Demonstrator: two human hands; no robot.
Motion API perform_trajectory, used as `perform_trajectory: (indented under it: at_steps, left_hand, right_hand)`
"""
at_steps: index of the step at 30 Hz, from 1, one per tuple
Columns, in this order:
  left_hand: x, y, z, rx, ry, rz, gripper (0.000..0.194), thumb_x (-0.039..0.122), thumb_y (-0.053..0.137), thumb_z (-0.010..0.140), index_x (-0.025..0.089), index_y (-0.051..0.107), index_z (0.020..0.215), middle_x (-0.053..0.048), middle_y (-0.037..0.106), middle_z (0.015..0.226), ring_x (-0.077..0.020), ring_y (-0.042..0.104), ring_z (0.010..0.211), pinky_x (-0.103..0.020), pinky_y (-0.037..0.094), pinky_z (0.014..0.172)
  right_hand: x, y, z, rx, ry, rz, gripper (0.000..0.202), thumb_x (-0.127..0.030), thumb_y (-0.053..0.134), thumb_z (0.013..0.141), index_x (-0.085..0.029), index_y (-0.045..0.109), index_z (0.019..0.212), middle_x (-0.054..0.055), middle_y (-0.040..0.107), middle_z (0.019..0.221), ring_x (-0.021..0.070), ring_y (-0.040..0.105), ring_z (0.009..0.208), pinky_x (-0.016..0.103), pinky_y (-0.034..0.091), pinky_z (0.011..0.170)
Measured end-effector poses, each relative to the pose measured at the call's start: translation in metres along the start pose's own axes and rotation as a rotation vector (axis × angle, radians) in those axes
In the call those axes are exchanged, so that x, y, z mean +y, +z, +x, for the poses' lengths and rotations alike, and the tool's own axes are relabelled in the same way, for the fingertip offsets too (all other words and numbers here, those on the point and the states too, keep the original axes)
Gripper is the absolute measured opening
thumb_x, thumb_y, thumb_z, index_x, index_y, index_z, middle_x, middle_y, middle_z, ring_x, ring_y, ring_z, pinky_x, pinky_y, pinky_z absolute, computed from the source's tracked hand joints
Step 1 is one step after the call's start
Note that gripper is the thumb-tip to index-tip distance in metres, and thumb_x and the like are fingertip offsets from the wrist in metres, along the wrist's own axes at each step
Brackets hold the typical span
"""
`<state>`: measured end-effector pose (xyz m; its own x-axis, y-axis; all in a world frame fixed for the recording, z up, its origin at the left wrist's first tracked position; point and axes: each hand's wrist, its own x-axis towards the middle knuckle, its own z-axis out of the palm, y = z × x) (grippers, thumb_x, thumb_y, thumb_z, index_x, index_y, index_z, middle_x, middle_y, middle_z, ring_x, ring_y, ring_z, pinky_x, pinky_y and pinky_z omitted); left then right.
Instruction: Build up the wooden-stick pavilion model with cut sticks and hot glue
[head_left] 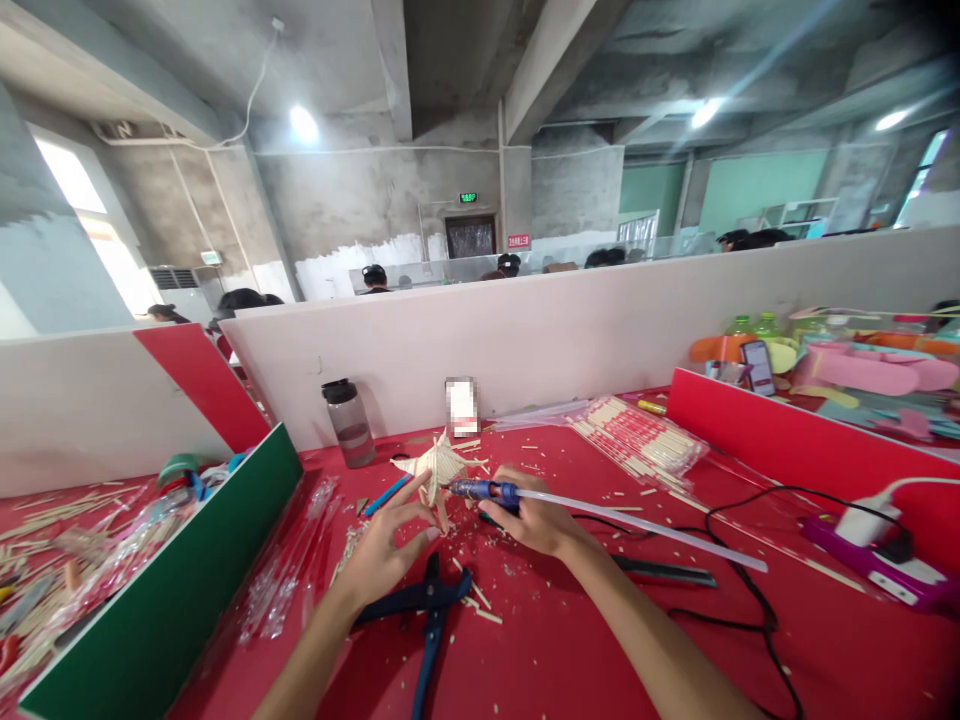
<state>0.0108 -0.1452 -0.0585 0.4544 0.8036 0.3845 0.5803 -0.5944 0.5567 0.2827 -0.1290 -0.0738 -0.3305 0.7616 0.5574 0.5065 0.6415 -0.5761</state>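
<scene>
My right hand (529, 517) is wrapped round a blue glue gun (487, 491). A long clear glue stick (645, 522) sticks out of its back end. The gun's nozzle points left, close to a star-like model made of thin wooden sticks (436, 468) on the red table. My left hand (390, 545) is beside the model with its fingers apart, the index finger reaching to its lower left; whether it touches is hard to see. Below my hands lies a blue-handled cutter tool (427, 600). A blue pen-like stick (388, 496) lies left of the model.
Packs of wooden sticks (641, 440) lie at the right rear. A dark-lidded bottle (349, 425) stands by the white partition (420, 340). Black cable runs to a purple power strip (877, 565). Green (172, 590) and red dividers (810, 450) edge the table, and stick scraps are scattered about.
</scene>
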Motion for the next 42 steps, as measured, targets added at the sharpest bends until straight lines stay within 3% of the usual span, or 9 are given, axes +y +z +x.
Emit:
perform_trajectory:
  at_steps: [7,15,24,35,42]
  left_hand:
    - [0.0,0.0,0.0,-0.001,0.001,-0.012,0.02,0.038,0.056,0.094,0.025,0.071,0.09,-0.008,0.066,0.134,-0.0293,0.049,0.138,-0.045,0.044,0.113]
    - [0.0,0.0,0.0,0.018,0.026,-0.023,0.017,0.034,0.057,0.093,0.025,0.071,0.089,-0.008,0.069,0.13,-0.0285,0.048,0.139,-0.048,0.038,0.118]
    - [0.004,-0.001,0.0,-0.002,-0.002,-0.049,0.02,0.038,0.056,0.094,0.025,0.071,0.088,-0.008,0.07,0.128,-0.0283,0.048,0.14,-0.047,0.043,0.114]
    - [-0.002,0.001,0.0,0.004,-0.003,-0.009,0.02,0.04,0.057,0.094,0.026,0.07,0.088,-0.007,0.068,0.131,-0.0283,0.045,0.142,-0.048,0.039,0.117]
    - [-0.001,0.0,0.0,0.006,0.008,-0.014,0.019,0.039,0.057,0.094,0.026,0.07,0.088,-0.007,0.069,0.129,-0.0286,0.045,0.142,-0.047,0.038,0.117]
  right_hand:
    - [0.001,-0.007,-0.001,-0.028,0.045,-0.036,0.031,-0.044,0.059,0.094,-0.021,0.049,0.076,-0.001,0.052,0.073,0.0151,0.051,0.064,0.026,0.034,0.058]
    - [0.0,0.0,0.0,0.015,-0.009,-0.008,0.027,-0.044,0.058,0.095,-0.022,0.053,0.079,0.001,0.057,0.078,0.0168,0.052,0.067,0.028,0.037,0.061]
    - [0.002,0.007,0.0,0.022,-0.036,-0.032,0.027,-0.045,0.057,0.096,-0.022,0.054,0.082,0.001,0.057,0.08,0.0172,0.055,0.07,0.028,0.038,0.064]
    - [0.001,-0.007,0.0,-0.012,-0.044,-0.082,0.027,-0.041,0.058,0.094,-0.021,0.05,0.078,0.0,0.052,0.076,0.0146,0.048,0.064,0.026,0.033,0.059]
    - [0.004,0.0,0.0,-0.001,-0.039,-0.093,0.03,-0.043,0.059,0.093,-0.021,0.049,0.075,0.0,0.053,0.077,0.015,0.05,0.065,0.026,0.034,0.059]
